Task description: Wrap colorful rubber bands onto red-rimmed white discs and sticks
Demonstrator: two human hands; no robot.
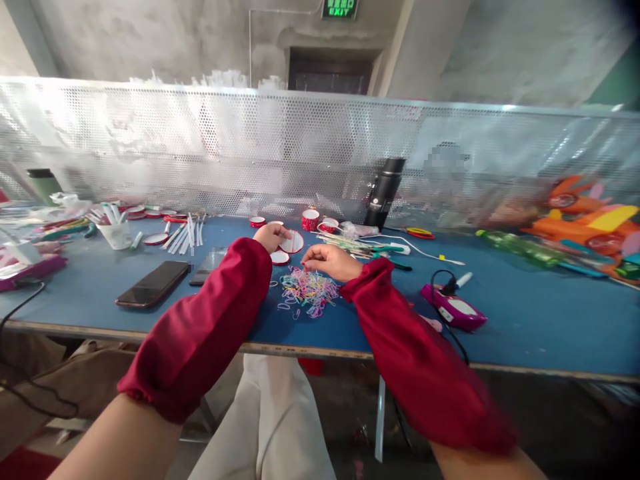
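My left hand (273,235) is closed on the edge of a round white disc (294,243) with a red rim, tilted up off the table. Just below it lies another red-rimmed disc (280,258). A heap of small coloured plastic pins (310,291), pink, yellow, blue and purple, is spread near the table's front edge. Over the back of this heap my right hand (330,260) is pinched shut; a small reddish bit shows at its fingertips, too small to name. Dark red sleeves cover both forearms.
Left of my arm lie a phone (154,284), white strips (186,235) and a white cup (114,233) of pens. Behind are stacked red-rimmed discs (311,219) and a black flask (385,193). At right are a purple device (455,308) with a cable and orange toys (585,230).
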